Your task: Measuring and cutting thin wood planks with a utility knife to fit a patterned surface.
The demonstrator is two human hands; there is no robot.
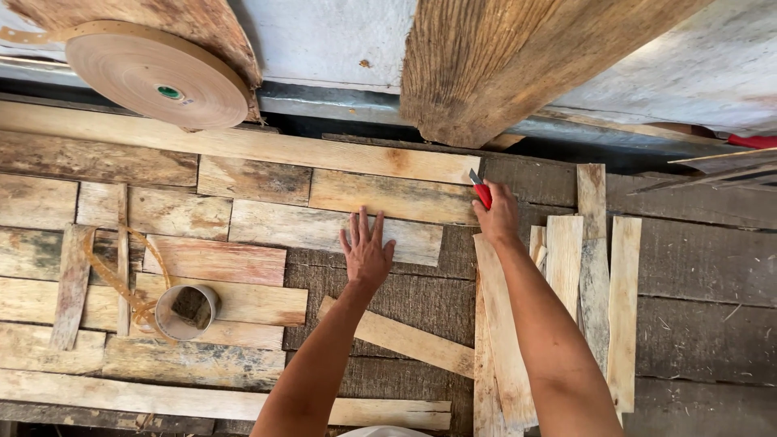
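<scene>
My left hand [366, 251] lies flat, fingers spread, on a pale sheet of wood veneer [324, 228] in the middle of the work surface. Further right, my right hand [497, 214] grips a red utility knife [480, 191], blade pointing away from me at the right end of another veneer piece [388, 197]. Under my right forearm a long thin veneer strip [503, 340] runs toward me. A second loose strip [405, 338] lies at a slant between my arms.
Many veneer pieces cover the dark board [704, 267]. A large roll of brown paper tape [154, 77] sits at the back left. A small tape roll [186, 311] with a loose tail lies left. Several narrow strips [623, 307] lie right. A thick wooden beam [502, 57] leans overhead.
</scene>
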